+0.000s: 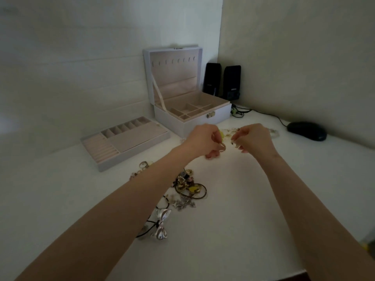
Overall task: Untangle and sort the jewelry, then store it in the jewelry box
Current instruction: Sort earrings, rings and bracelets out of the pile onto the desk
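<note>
now | left hand (203, 138) pinches gold piece (222, 148) | right hand (254, 138) just beside

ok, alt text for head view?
The left hand pinches a small gold piece above a white table, right hand curled close beside it. Behind stands an open jewelry box, its tray out to the left; a tangled jewelry pile lies nearer.

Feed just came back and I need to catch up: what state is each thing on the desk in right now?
jewelry box: lid open, upright; compartments look empty.
tray: out of the box, on the table, looks empty.
jewelry pile: tangled, loose on the table.
left hand: pinches a small gold piece.
right hand: fingers curled; hold unclear.
</note>
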The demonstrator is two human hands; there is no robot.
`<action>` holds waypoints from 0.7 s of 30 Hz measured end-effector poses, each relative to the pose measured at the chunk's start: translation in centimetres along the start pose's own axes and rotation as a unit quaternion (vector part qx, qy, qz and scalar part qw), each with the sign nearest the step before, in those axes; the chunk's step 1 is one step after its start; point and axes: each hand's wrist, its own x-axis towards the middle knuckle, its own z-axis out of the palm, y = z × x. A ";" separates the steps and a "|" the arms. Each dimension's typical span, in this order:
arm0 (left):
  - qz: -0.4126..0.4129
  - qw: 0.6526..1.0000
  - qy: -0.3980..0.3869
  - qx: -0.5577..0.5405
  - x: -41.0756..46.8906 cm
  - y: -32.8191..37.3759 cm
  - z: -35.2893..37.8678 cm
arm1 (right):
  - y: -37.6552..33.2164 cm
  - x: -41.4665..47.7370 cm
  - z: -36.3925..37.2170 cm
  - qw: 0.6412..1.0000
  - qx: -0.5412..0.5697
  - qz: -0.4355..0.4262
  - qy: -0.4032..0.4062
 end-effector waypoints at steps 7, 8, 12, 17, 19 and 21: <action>0.014 0.980 0.035 0.194 3.2 -0.5 3.3 | 2.7 0.3 1.1 0.997 -0.079 -0.018 0.000; 0.015 0.976 0.042 0.211 3.4 -0.9 3.5 | 3.1 0.4 1.1 0.998 -0.063 -0.015 -0.006; 0.019 0.966 0.056 0.252 3.8 -2.0 3.7 | 4.0 1.0 0.2 0.997 0.037 0.046 -0.048; 0.054 0.965 0.028 0.254 4.1 -2.3 3.1 | 4.2 0.8 -0.5 0.994 0.003 0.009 -0.109; 0.072 0.956 0.005 0.285 4.1 -2.2 3.3 | 4.0 0.8 -0.1 0.993 -0.048 -0.015 -0.109; 0.083 0.943 0.017 0.322 4.2 -2.1 3.6 | 4.0 1.0 0.4 0.991 -0.082 -0.042 -0.095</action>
